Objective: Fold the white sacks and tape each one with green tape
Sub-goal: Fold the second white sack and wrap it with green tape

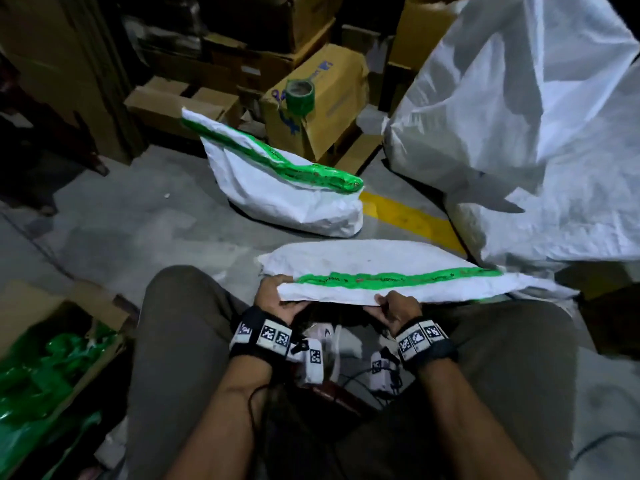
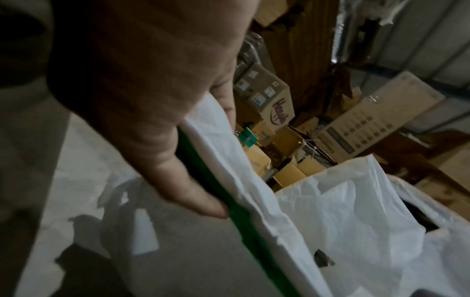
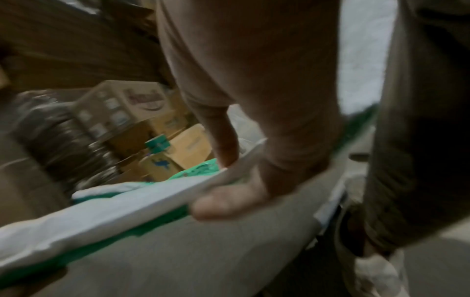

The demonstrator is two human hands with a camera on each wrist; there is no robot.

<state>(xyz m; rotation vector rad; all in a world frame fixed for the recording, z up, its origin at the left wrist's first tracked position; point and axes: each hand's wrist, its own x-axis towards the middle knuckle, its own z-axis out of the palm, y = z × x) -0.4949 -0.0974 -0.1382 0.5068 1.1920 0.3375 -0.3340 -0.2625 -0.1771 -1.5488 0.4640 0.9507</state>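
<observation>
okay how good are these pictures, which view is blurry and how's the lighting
Head view: dim, edges dark and bowed, yet the folded white sack with green tape reads sharp. Left wrist view: dim, the left hand soft and close. Right wrist view: worst, motion-smeared throughout, the right hand and boxes blurred.

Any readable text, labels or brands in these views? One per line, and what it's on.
"Express": red print repeated along the green tape on the held sack; partly legible, marks beside it too small.
Purple script on a carton: blurred, unreadable.
Blue print on the yellow box under the tape roll: unreadable.
Wristbands: square code markers, no words.
Right wrist view: too blurred to read.
</observation>
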